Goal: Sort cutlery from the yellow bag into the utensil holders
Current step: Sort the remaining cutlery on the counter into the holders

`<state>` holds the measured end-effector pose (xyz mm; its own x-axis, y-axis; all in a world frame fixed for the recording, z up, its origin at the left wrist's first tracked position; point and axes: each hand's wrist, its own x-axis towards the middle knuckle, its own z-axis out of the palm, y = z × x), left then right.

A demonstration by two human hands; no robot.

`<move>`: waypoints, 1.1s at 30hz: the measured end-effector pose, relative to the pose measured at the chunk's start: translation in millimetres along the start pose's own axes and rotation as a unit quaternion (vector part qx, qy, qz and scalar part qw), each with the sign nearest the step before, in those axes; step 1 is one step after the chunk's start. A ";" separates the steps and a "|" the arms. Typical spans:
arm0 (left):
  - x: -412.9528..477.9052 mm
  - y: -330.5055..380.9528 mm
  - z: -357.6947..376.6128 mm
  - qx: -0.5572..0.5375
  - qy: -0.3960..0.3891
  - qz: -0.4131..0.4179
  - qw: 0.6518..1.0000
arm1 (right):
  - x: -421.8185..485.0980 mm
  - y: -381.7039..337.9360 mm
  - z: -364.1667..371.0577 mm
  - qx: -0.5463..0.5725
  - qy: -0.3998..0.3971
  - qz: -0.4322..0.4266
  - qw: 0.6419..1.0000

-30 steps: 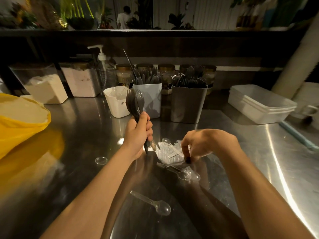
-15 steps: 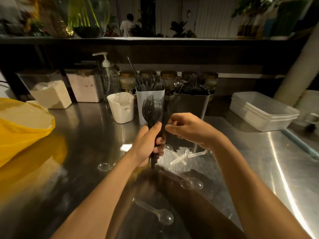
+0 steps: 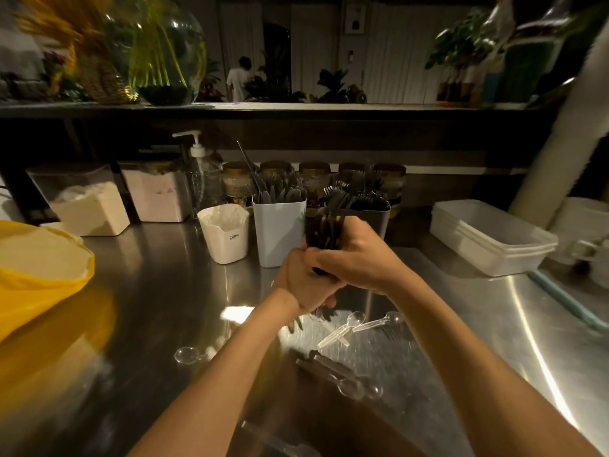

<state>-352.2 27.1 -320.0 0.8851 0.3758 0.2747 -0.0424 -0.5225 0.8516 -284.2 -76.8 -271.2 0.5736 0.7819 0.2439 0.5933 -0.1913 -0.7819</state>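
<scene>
Gripping a bundle of black cutlery (image 3: 324,225), probably forks though blurred, your left hand (image 3: 303,285) and right hand (image 3: 359,258) clasp it mid-frame, before the dark holder (image 3: 379,221); the yellow bag (image 3: 39,272) lies far left.

The black cutlery bundle (image 3: 324,232) is motion-blurred and its pieces cannot be told apart. Their handles are hidden inside the left hand (image 3: 303,285) and right hand (image 3: 356,255), the right covering the left's fingers. The yellow bag (image 3: 39,282) is cut off by the left edge. A clear spoon (image 3: 280,446), also blurred, is cropped at the bottom edge.
</scene>
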 end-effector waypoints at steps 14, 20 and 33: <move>79.6 -2.4 -6.0 0.031 0.079 0.042 0.996 | 96.0 -4.3 -127.1 -0.024 0.285 -0.065 0.956; 105.1 1.2 3.0 0.031 0.064 0.033 0.997 | 127.4 13.0 -113.1 -0.148 0.210 -0.036 0.966; 129.8 0.6 15.1 0.074 0.060 0.053 0.994 | 131.8 27.9 -114.2 -0.151 0.209 -0.012 0.966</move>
<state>-230.3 64.0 -290.6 0.8169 0.3971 0.4184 -0.0559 -0.6674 0.7426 -127.6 -46.8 -195.3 0.6978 0.4932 0.5195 0.7112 -0.3898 -0.5851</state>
